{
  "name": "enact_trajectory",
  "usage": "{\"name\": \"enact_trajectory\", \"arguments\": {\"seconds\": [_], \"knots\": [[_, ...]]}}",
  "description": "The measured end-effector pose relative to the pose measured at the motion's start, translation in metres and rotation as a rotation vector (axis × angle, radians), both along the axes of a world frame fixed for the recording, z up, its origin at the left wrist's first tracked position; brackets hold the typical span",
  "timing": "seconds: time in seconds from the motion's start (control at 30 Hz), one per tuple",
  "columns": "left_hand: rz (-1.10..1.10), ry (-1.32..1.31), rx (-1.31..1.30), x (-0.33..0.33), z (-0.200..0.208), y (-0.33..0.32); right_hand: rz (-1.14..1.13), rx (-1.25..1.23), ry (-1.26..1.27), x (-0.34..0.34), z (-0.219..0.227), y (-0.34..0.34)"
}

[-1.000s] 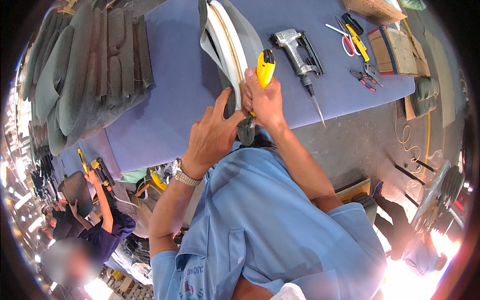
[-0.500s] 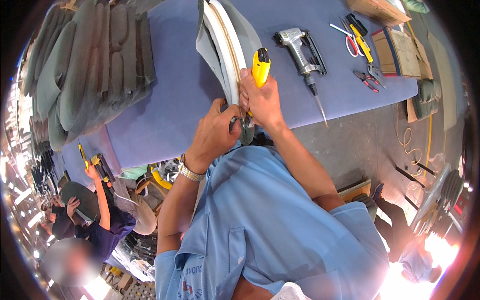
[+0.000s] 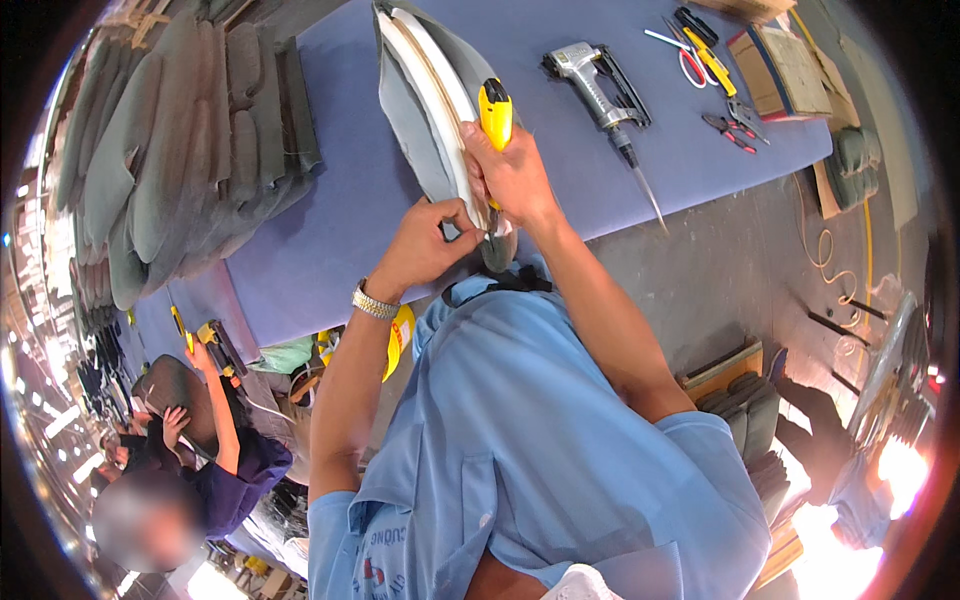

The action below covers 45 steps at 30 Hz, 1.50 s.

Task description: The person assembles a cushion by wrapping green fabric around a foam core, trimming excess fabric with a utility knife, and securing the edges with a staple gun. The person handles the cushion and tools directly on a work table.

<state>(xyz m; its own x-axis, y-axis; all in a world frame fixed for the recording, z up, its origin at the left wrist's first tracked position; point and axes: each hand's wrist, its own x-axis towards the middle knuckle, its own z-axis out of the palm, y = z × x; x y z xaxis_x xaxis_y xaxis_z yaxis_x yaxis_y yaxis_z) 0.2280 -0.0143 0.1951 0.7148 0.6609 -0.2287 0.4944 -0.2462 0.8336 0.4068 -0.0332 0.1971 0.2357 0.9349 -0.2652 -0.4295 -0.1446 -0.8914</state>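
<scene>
The trimming or tucking of grey fabric (image 3: 403, 125) seems to be in hand at the near end of a white-edged cushion (image 3: 430, 72), which stands on edge at the table's (image 3: 345, 150) near side, before the person's waist. The right hand (image 3: 513, 180) is wrapped firmly round a yellow cutter (image 3: 496, 112), against the cushion; the left hand (image 3: 430, 245) has thumb and forefinger together, apparently pinching the fabric. The next move calls for taut fabric and fingers clear of the edge. The blade is hard to make out, the right fingertips are partly hidden, and the cushion's far end is cut off.
</scene>
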Motion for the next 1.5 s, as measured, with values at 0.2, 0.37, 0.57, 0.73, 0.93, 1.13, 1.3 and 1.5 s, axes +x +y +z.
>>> {"name": "enact_trajectory", "arguments": {"seconds": [0.2, 0.37, 0.57, 0.73, 0.93, 1.13, 1.3, 1.5], "knots": [[0.075, -0.118, 0.195, 0.004, -0.004, -0.021, -0.013, 0.029, -0.04, -0.001, -0.002, 0.0], [0.126, -0.166, 0.159, 0.005, 0.004, -0.033, -0.047, 0.071, -0.035, 0.002, -0.003, -0.004], [0.107, -0.161, 0.21, 0.006, 0.004, -0.029, -0.094, 0.139, -0.065, 0.0, 0.006, -0.005], [-0.086, -0.105, 0.223, 0.006, 0.01, -0.014, -0.092, 0.091, 0.006, 0.003, 0.004, -0.007], [-0.112, -0.024, 0.14, 0.014, 0.016, -0.007, -0.075, 0.061, 0.06, 0.01, 0.004, -0.009], [-0.102, -0.089, 0.138, 0.018, 0.003, -0.007, 0.005, -0.005, -0.07, 0.015, 0.015, -0.016], [-0.094, -0.113, 0.156, 0.018, -0.004, -0.007, -0.008, 0.001, -0.082, 0.013, 0.009, -0.021], [-0.102, -0.102, 0.16, 0.019, 0.004, -0.008, -0.001, 0.024, -0.039, 0.013, 0.008, -0.024]]}}
